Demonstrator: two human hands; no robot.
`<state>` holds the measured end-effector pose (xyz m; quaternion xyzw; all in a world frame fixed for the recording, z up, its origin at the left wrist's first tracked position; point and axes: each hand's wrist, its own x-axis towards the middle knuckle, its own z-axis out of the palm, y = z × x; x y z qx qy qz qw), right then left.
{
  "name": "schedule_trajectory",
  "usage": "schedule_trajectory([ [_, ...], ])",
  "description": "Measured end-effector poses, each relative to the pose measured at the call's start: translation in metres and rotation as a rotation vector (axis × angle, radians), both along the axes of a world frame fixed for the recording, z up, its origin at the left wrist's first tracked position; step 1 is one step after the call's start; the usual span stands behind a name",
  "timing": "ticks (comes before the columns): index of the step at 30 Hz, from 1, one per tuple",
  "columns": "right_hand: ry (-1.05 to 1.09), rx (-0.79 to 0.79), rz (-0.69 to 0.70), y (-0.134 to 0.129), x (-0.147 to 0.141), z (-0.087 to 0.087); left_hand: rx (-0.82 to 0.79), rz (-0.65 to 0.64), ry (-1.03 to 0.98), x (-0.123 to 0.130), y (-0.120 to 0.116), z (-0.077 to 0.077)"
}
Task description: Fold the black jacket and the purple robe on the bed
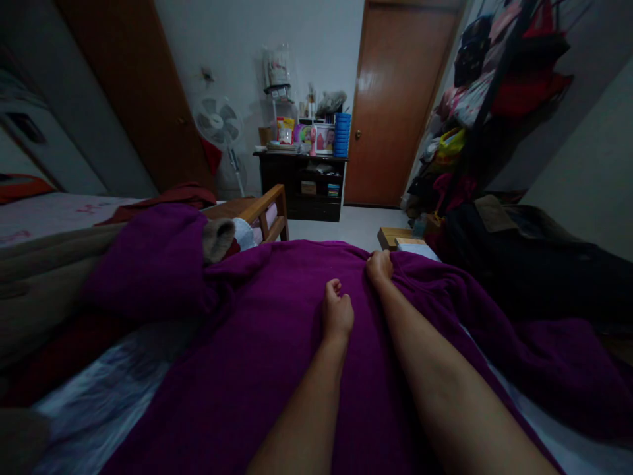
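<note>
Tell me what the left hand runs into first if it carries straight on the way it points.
Most likely the purple cloth spread ahead of the left hand. If it passes above that, the pale floor shows past the cloth's far edge; the hand's height is unclear.

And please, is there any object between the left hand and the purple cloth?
Nothing visible stands in the way: the left hand is directly over the purple cloth. The right hand is at the cloth's far edge.
</note>
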<state>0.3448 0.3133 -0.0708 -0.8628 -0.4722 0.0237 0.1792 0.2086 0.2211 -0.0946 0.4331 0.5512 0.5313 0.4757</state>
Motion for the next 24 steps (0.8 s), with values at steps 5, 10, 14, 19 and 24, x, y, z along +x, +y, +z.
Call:
schedule_trajectory([
  [5, -0.004, 0.041, 0.005, -0.001, -0.001, -0.001, 0.032, -0.004, 0.008, 0.000, 0.000, -0.004],
  [10, -0.035, 0.108, 0.024, -0.006, 0.003, 0.004, 0.035, -0.019, 0.028, 0.000, -0.001, -0.004],
  [14, -0.077, 0.181, 0.035, -0.005, 0.011, 0.011, 0.042, -0.023, 0.017, 0.000, -0.002, -0.003],
  [19, -0.070, 0.177, 0.056, 0.000, 0.016, 0.014, 0.058, -0.018, 0.032, 0.000, -0.003, -0.004],
  [24, -0.059, 0.145, 0.037, 0.002, 0.012, 0.013, 0.083, -0.027, 0.054, 0.001, -0.004, -0.006],
])
